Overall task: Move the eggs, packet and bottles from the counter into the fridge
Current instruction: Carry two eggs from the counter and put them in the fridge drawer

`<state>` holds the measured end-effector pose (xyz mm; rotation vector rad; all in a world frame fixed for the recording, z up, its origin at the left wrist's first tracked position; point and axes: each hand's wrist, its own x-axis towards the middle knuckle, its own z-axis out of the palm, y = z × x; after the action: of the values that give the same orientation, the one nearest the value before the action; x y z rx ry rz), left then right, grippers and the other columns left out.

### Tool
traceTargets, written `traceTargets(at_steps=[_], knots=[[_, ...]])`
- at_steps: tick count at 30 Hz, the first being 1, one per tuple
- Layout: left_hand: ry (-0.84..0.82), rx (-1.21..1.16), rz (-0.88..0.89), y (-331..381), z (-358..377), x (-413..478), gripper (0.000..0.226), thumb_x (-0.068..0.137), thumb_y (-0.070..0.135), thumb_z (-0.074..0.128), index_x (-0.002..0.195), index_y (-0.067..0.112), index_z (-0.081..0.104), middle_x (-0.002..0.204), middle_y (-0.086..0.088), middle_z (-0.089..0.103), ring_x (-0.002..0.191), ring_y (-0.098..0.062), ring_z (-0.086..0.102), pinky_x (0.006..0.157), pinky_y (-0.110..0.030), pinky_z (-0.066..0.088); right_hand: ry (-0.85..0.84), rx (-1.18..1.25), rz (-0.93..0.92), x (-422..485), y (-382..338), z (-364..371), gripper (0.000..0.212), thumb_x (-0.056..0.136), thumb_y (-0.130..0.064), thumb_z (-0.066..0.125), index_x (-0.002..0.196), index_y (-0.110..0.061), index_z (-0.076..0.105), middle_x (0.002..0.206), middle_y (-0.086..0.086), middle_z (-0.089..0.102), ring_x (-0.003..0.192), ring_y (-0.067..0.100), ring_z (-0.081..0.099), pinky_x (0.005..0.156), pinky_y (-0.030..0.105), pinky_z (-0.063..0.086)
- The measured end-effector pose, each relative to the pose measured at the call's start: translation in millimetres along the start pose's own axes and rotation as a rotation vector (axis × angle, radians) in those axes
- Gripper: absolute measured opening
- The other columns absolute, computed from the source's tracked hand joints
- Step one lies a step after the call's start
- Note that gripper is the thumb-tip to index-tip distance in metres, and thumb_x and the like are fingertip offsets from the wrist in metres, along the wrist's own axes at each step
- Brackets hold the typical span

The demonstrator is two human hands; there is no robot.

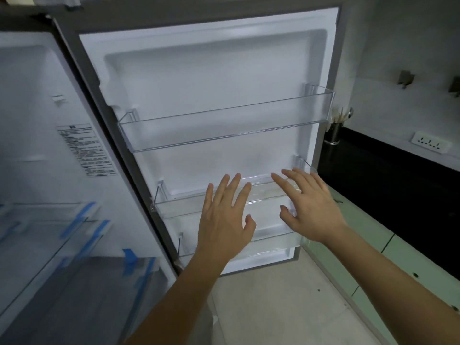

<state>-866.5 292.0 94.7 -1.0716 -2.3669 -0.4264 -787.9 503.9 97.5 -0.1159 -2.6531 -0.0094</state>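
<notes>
Fridge, clear plastic door bins, left hand, right hand splayed

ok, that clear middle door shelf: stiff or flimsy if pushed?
Probably flexes a little: the middle door shelf looks like thin clear plastic. It seems held only by end clips, so an upward knock may unseat it. Glossy walls, likely slippery.

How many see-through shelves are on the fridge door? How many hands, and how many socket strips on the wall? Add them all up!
Door shelves: 3
Hands: 2, left hand and right hand
Socket strip: 1
Total: 6
</notes>
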Motion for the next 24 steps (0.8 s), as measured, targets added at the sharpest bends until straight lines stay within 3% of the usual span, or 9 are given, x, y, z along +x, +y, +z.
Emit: traceTargets(at_steps=[6,12,19,24], knots=[[0.001,-0.152,0.186,69,18,13,0.058,0.087,0.034,0.055,0.143,0.019,0.05,0.154,-0.004,0.043,0.145,-0.025,0.034,0.119,-0.049,0.026,0.11,0.011,0.283,-84,20,-18,0.061,0.088,-0.039,0.051,0.146,-0.019,0.047,0.141,0.009,0.054,0.136,0.031,0.046,0.118,0.05,0.028],[-0.173,-0.302,0.359,157,54,7,0.059,0.087,0.037,0.052,0.143,0.021,0.047,0.154,-0.002,0.041,0.144,-0.023,0.034,0.117,-0.048,0.029,0.111,-0.049,0.629,-188,41,-33,0.061,0.087,-0.036,0.056,0.143,-0.014,0.05,0.139,0.013,0.055,0.131,0.034,0.049,0.108,0.052,0.042],[-0.305,-0.467,0.682,255,76,-9,0.063,0.088,0.045,0.043,0.146,0.022,0.041,0.153,-0.002,0.043,0.142,-0.023,0.036,0.117,-0.049,0.03,0.101,-0.243,0.985,-282,33,-73,0.062,0.085,-0.036,0.052,0.144,-0.017,0.049,0.141,0.011,0.055,0.134,0.033,0.047,0.111,0.052,0.039],[-0.35,-0.592,0.959,302,72,-47,0.063,0.085,0.044,0.05,0.144,0.022,0.046,0.15,0.0,0.046,0.14,-0.022,0.039,0.116,-0.048,0.031,0.083,-0.403,1.279,-340,-14,-96,0.063,0.086,-0.036,0.053,0.146,-0.019,0.047,0.143,0.011,0.054,0.138,0.032,0.044,0.115,0.051,0.037]])
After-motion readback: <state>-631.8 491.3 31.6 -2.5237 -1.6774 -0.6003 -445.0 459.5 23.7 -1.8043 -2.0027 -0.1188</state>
